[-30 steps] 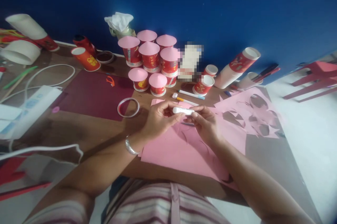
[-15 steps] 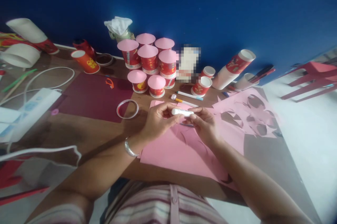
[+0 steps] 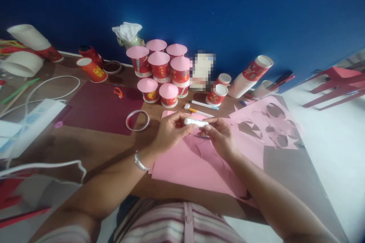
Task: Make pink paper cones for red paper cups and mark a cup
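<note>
Pinching one end of white tube (image 3: 192,122) in left hand (image 3: 172,129), other end in right hand (image 3: 221,136). Holding it above pink paper (image 3: 182,167), well in from near edge of surface (image 3: 76,148). Noted red, cone-topped cups (image 3: 162,72) by far edge, cut-out pink sheet (image 3: 261,110) near right edge.

Silver bangle (image 3: 140,162), striped shirt (image 3: 162,224)

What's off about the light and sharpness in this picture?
In the head view, the pale floor at right looks washed out; head view again, a dark shadow lies on the table beside the left forearm; also in head view, any print on the white tube looks too soft to read.
</note>
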Motion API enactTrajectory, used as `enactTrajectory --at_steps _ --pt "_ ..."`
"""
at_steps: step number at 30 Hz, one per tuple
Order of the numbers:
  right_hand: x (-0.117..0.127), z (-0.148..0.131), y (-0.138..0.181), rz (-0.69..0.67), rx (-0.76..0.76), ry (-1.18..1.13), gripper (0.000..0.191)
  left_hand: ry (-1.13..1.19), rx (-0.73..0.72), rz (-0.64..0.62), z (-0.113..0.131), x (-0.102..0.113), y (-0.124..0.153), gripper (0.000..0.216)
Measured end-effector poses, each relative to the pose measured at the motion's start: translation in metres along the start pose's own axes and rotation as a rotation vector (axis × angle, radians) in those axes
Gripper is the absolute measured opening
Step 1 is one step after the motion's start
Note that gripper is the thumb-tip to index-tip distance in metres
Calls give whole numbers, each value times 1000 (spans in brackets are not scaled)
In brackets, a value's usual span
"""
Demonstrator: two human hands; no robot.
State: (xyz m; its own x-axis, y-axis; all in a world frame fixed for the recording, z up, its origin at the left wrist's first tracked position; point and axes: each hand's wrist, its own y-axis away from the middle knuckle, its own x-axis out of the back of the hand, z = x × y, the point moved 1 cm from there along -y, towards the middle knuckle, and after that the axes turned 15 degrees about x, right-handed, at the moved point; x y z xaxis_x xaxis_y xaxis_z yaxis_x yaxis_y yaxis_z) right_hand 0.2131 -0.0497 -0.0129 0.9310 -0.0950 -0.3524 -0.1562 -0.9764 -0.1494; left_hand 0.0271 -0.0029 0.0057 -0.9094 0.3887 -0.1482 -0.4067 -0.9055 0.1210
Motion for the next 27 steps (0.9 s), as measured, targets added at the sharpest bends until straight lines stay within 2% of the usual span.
enactTrajectory --at_steps 3,9,17,24,27 --pt "0 3 0 10 24 6 31 30 12 -13 1 -1 0 28" --pt "-2 -1 -2 -63 -110 -72 36 -45 -12 2 -2 2 0 26" --pt "-2 -1 -2 0 -25 -33 31 -31 -32 2 -1 1 0 25" --pt "2 1 -2 -54 -89 -52 35 -143 -55 45 0 3 2 22" --pt "3 2 -1 -45 -63 -23 33 -129 -52 22 0 2 3 21"
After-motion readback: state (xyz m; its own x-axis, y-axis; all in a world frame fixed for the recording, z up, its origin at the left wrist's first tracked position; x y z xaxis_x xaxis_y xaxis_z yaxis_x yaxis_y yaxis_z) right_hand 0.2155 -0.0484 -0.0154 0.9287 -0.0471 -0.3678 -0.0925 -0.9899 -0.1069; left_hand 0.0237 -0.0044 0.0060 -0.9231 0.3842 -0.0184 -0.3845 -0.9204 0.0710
